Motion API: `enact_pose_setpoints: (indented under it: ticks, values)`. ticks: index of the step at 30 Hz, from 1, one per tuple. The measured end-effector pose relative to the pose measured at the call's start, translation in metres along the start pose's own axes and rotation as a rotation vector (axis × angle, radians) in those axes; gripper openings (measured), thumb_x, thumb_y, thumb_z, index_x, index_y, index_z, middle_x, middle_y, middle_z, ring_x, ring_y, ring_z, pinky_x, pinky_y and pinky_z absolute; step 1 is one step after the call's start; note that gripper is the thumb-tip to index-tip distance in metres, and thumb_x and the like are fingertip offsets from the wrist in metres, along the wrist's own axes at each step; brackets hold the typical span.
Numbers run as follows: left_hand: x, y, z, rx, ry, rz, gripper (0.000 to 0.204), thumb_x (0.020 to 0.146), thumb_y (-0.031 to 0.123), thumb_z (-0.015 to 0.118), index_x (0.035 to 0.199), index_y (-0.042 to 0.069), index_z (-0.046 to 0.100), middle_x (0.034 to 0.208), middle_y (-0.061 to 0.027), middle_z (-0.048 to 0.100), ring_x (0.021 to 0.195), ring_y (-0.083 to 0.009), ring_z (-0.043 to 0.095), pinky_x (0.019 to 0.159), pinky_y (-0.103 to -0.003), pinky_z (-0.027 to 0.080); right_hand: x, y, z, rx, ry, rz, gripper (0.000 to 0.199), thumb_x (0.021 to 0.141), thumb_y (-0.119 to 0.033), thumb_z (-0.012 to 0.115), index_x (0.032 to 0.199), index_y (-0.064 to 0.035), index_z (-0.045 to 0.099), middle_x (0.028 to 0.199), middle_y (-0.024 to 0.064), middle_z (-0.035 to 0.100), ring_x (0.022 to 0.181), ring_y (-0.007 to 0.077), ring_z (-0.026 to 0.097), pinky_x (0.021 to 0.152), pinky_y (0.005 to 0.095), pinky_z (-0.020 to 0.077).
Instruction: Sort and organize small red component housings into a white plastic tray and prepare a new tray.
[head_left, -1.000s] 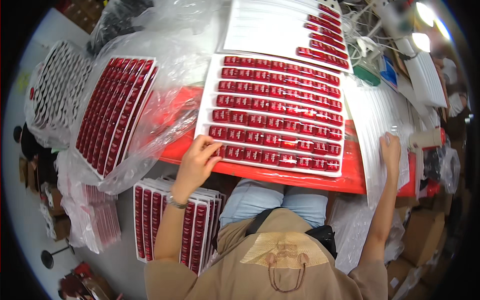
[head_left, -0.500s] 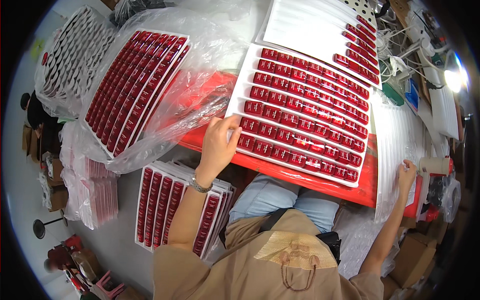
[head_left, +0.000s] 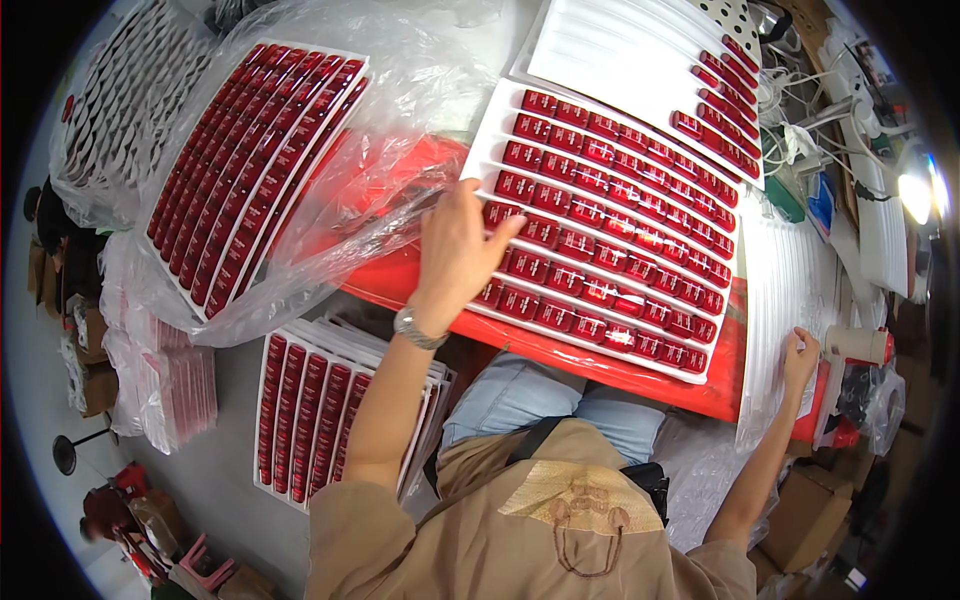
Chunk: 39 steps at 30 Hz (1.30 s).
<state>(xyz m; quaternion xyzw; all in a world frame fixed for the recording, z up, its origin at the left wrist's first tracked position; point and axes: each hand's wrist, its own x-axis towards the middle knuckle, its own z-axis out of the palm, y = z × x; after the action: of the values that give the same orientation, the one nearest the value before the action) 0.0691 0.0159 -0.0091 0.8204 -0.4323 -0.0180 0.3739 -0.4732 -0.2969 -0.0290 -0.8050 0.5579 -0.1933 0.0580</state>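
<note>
A white ridged tray point(head_left: 487, 155) lies on the red-covered table with rows of small glossy dark-red containers point(head_left: 600, 236). Over its left edge reaches my left hand point(head_left: 455, 250), thumb and fingers spread apart, the thumb across the left end of a middle row. Whether the fingertips touch a container I cannot tell. My right hand point(head_left: 799, 362) is closed, its fingertips pinched together beside the right edge of a stack of long white ridged trays point(head_left: 775, 300). What is between those fingertips, if anything, is too small to make out.
Behind lies another white tray point(head_left: 610, 50), with red containers at its right end. A filled tray point(head_left: 255, 170) rests on clear plastic film point(head_left: 400, 80) at left. Filled trays point(head_left: 310, 420) stand below the table's left edge. Cables point(head_left: 800, 100) and a lit lamp point(head_left: 915, 198) are at far right.
My left hand has moved up and slightly right along the tray's left edge, its thumb now over a row. My right hand has shifted slightly down and left in the picture.
</note>
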Motion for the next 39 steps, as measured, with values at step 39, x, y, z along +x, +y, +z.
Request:
enact_pose_setpoints:
  ticks: [39]
  values:
    - [-0.012,-0.348,-0.343,-0.289,0.686,-0.752,0.060,0.089,0.037,0.058,0.125,-0.011,0.048,0.128,-0.0184,0.052,0.109,-0.0258,0.055,0.094,-0.032,0.044,0.035,-0.738,0.197,0.774,-0.353,-0.377,0.042,0.082,-0.034,0.062,0.084,0.0074,0.063,0.093,0.0292,0.059,0.088,0.0391,0.059,0.077,0.0427,0.0498]
